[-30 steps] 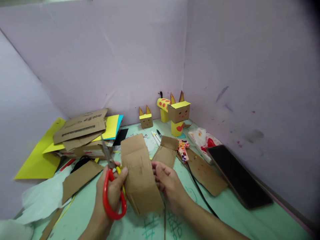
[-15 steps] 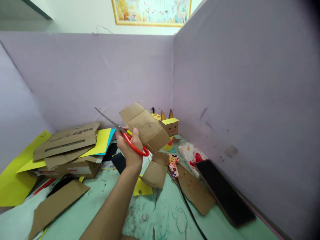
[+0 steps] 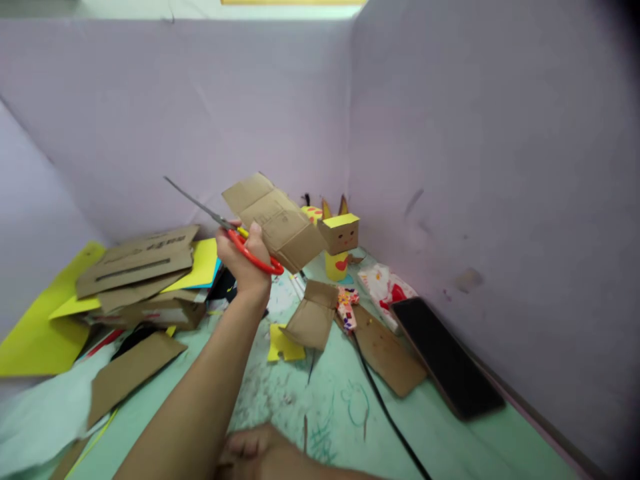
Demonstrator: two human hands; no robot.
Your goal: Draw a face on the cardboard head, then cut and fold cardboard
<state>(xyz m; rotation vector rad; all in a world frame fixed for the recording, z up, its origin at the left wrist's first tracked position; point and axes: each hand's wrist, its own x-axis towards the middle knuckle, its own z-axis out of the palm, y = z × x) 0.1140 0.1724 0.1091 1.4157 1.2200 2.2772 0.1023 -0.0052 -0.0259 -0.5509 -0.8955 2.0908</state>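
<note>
My left hand (image 3: 245,263) is raised above the table, closed on a pair of scissors (image 3: 255,257) with red and yellow handles and on a folded piece of cardboard (image 3: 275,220). The scissor blades point up and to the left, apart from the cardboard. Low at the front edge of view, my right hand (image 3: 265,450) has its fingers curled beside my left forearm. Part of it is hidden, and I cannot see what it holds, if anything. Below the raised cardboard, a smaller creased cardboard piece (image 3: 315,313) lies by a notched yellow paper scrap (image 3: 285,343).
A cardboard figure with ears (image 3: 340,233) stands in the back corner. A patterned hot-glue gun (image 3: 347,310) with a black cord lies on a cardboard strip (image 3: 393,353), left of a dark phone-like slab (image 3: 447,360). Flattened cardboard (image 3: 143,260) and coloured paper are stacked at left. Partitions enclose the table.
The view has tilted down. My left hand still holds the scissors and cardboard and sits slightly further left in the picture. My right hand has come into view at the bottom.
</note>
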